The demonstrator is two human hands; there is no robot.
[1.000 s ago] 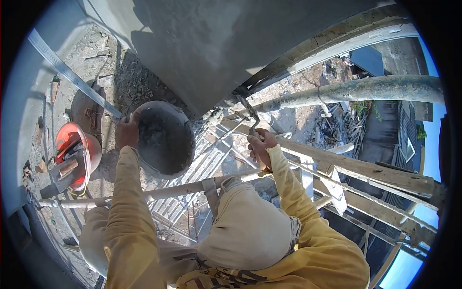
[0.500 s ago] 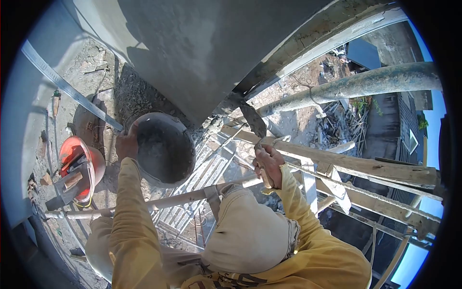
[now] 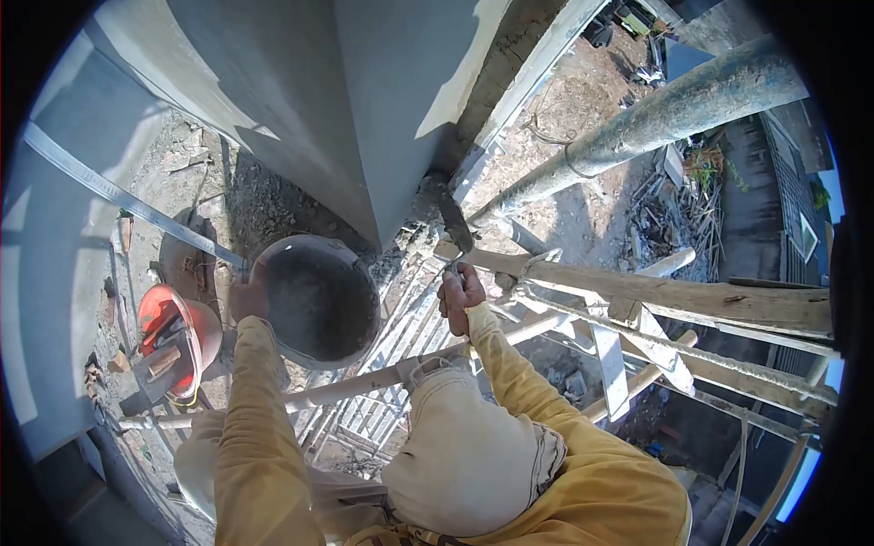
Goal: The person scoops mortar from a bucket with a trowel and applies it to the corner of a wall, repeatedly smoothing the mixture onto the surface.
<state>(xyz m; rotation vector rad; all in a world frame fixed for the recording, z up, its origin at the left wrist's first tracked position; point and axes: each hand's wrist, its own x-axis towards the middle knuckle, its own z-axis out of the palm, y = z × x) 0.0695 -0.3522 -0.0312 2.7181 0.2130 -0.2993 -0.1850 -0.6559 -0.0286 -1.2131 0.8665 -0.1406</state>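
Note:
My left hand [image 3: 248, 297] is closed on the rim of a round, dark bucket [image 3: 328, 305] with grey residue inside. A long metal straightedge [image 3: 137, 205] slants down from the upper left, its lower end right by that hand. In my right hand [image 3: 462, 296] is a trowel [image 3: 453, 223], gripped by the handle. Its blade, smeared with grey mortar, points up toward the foot of the plastered wall corner [image 3: 369, 155].
To the left lies a red hard hat [image 3: 208, 338] with hand tools in it. A wooden beam [image 3: 674, 296] with rope and a thick stained pole [image 3: 646, 123] run across the right. Slatted scaffold boards [image 3: 401, 364] are below me, and rubble [image 3: 191, 150] covers the ground along the wall.
My right hand with the trowel has moved left and slightly up, closer to the wall corner. The view has shifted, while my left hand keeps its hold on the bucket.

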